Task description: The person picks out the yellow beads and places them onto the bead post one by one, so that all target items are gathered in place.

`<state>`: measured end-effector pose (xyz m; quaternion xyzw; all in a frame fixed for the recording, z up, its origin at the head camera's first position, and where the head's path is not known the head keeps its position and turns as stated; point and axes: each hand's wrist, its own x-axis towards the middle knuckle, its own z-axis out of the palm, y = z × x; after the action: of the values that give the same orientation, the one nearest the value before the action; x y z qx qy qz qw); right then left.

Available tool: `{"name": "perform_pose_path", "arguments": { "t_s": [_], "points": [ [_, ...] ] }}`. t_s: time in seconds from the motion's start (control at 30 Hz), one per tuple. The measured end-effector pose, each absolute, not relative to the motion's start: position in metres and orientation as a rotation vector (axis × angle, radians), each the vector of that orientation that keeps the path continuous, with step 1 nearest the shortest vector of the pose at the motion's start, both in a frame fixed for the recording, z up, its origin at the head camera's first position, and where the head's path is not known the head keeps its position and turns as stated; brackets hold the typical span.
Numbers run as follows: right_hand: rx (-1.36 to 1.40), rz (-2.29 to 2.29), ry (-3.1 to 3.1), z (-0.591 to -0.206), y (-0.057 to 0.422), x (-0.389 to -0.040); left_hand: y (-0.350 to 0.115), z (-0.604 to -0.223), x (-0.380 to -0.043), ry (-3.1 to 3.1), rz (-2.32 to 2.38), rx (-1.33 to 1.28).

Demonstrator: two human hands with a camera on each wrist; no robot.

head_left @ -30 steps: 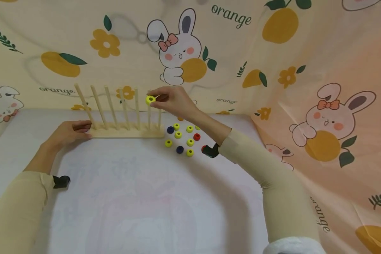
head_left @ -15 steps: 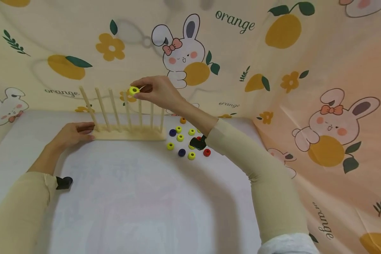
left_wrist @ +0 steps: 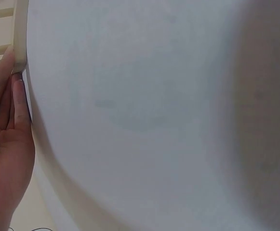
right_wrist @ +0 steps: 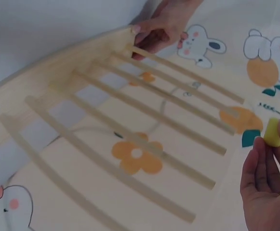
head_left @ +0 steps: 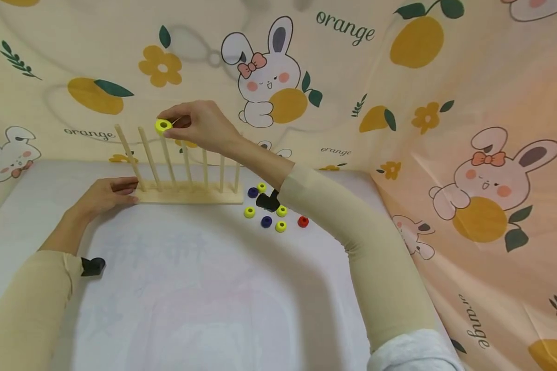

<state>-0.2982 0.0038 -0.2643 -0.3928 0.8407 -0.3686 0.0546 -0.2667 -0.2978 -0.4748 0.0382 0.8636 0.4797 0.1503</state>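
Note:
A pale wooden rack (head_left: 190, 197) with several tall pegs stands at the back left of the table in the head view. My left hand (head_left: 103, 198) grips the left end of its base, thumb and fingers on either side of that end (left_wrist: 20, 38) in the left wrist view. Between thumb and fingertips, my right hand (head_left: 206, 126) pinches a yellow bead (head_left: 161, 132), its hole facing up. In the head view the bead overlaps the top of the third peg from the left. The right wrist view shows the bead (right_wrist: 273, 132) apart from the peg tips, and bare pegs.
Loose beads lie right of the rack: several yellow ones (head_left: 249, 212), two dark blue ones (head_left: 266, 222) and a red one (head_left: 303, 221). My right wrist's black camera (head_left: 268, 202) and sleeve hide part of that group. A patterned cloth (head_left: 343, 103) hangs close behind the rack.
My right hand has carried the yellow bead leftward and slightly up, from the rack's right pegs to the third from left. My left hand stays on the rack's end.

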Motion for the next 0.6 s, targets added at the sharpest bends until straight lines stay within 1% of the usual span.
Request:
{"name": "perform_pose_path", "arguments": {
  "t_s": [0.37, 0.6],
  "points": [
    [-1.204, -0.997, 2.555, -0.260, -0.031, -0.307, -0.300, -0.474, -0.268, 2.487, 1.312, 0.069],
    [-1.202, -0.990, 2.570, -0.257, -0.048, -0.314, -0.299, -0.475, -0.268, 2.483, 1.346, 0.092]
  ]
}}
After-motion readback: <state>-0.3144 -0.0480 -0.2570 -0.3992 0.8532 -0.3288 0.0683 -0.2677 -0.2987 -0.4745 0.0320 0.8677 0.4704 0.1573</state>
